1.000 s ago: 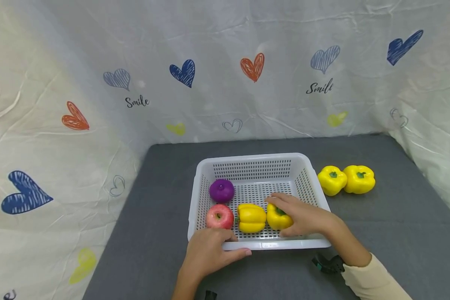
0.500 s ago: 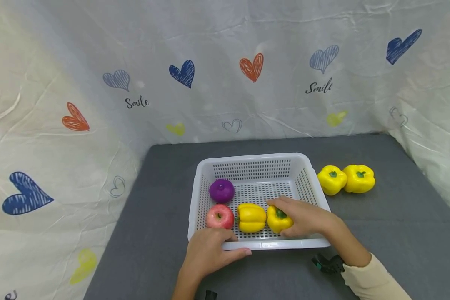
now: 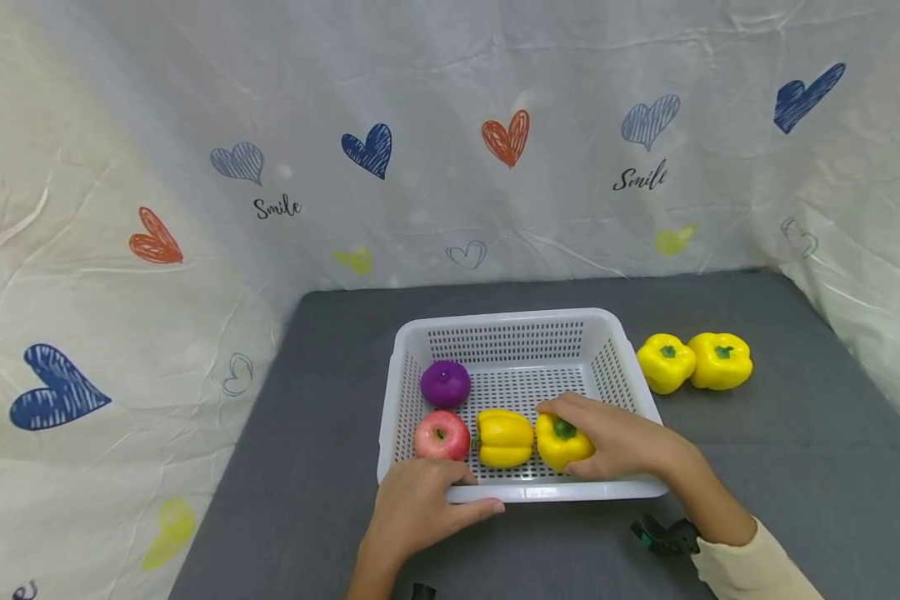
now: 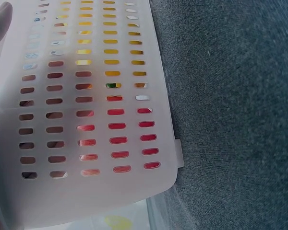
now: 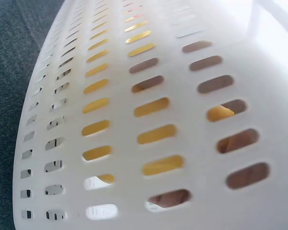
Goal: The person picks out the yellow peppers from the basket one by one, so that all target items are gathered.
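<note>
A white slotted plastic basket sits on the grey table. My left hand grips its front rim near the left corner, fingers inside and thumb outside. Inside the basket, my right hand holds a yellow bell pepper from its right side, thumb at the front and fingers behind. Left of that pepper lies another yellow bell pepper on its side. A red apple is by my left fingers, with a round purple vegetable behind it. Both wrist views mostly show the basket's slotted wall.
Two yellow bell peppers stand side by side on the table, just right of the basket. A pale curtain printed with hearts hangs behind and along both sides.
My right fingers have closed in around the pepper, which has shifted slightly right, away from its neighbour. The left hand keeps its place on the rim.
</note>
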`<state>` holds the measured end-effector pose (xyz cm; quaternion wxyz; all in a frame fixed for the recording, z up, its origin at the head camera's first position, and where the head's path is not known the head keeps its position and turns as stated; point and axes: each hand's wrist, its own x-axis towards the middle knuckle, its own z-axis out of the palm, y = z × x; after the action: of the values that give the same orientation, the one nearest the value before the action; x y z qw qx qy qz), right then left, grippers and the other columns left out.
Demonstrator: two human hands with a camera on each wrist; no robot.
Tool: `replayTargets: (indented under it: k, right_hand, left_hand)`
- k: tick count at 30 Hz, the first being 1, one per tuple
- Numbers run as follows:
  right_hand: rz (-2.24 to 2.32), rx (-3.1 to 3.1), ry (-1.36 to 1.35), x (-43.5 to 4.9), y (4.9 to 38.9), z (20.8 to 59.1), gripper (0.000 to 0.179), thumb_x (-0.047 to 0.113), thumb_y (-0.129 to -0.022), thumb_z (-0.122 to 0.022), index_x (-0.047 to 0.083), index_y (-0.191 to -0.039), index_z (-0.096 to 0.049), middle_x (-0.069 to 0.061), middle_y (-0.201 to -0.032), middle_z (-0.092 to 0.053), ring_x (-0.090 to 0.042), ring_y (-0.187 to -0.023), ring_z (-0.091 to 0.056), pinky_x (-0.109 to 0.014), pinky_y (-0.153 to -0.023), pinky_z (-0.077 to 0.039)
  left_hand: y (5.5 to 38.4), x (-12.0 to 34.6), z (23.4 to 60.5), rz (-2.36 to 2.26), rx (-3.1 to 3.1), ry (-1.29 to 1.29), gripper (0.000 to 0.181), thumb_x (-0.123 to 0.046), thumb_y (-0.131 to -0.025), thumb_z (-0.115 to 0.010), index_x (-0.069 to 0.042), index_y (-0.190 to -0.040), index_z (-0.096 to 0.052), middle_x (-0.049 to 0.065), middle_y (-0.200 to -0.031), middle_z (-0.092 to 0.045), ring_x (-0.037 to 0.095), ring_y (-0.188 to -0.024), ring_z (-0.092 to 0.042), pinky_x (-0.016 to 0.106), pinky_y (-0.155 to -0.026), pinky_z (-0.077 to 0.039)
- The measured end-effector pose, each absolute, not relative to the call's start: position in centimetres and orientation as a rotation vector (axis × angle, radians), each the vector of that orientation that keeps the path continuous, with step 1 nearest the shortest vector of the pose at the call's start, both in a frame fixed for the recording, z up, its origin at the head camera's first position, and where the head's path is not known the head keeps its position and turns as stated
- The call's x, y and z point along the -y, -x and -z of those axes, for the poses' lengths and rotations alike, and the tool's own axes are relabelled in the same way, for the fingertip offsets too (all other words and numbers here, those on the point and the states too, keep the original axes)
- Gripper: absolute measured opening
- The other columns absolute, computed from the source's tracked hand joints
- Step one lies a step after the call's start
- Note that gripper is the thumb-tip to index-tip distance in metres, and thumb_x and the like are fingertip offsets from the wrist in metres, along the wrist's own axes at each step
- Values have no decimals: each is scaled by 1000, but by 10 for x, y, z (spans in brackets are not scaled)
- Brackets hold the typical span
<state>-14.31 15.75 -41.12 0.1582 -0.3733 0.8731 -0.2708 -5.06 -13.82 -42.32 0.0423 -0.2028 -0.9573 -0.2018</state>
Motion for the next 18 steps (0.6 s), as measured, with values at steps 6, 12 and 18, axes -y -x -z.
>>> replayTargets:
  k: [6, 12, 18]
  right_hand:
    - [802, -2539, 1096, -162, 138, 408, 71, 24, -80, -81, 11, -143, -50, 0, -137, -53, -13, -110, -53, -44, -97, -47]
    - [829, -2573, 1090, -170, 132, 401, 70, 26, -82, -81, 14, -143, -50, 0, -140, -53, -14, -111, -53, -45, -96, -47]
    - [884, -2617, 1102, -181, 128, 394, 71, 21, -79, -83, 17, -142, -50, 6, -136, -53, -10, -110, -52, -38, -93, -48]
  left_hand:
    - [50, 138, 424, 602, 2916, 618, 46, -77, -79, -64, -32, -78, -74, -25, -64, -56, -2, -52, -43, 18, -50, -36]
    - [50, 138, 423, 602, 2922, 617, 46, -77, -79, -64, -32, -78, -74, -25, -63, -55, -2, -52, -43, 18, -49, -35]
    - [50, 138, 423, 611, 2928, 607, 47, -77, -79, -63, -32, -77, -73, -26, -61, -51, -2, -52, -41, 19, -49, -34]
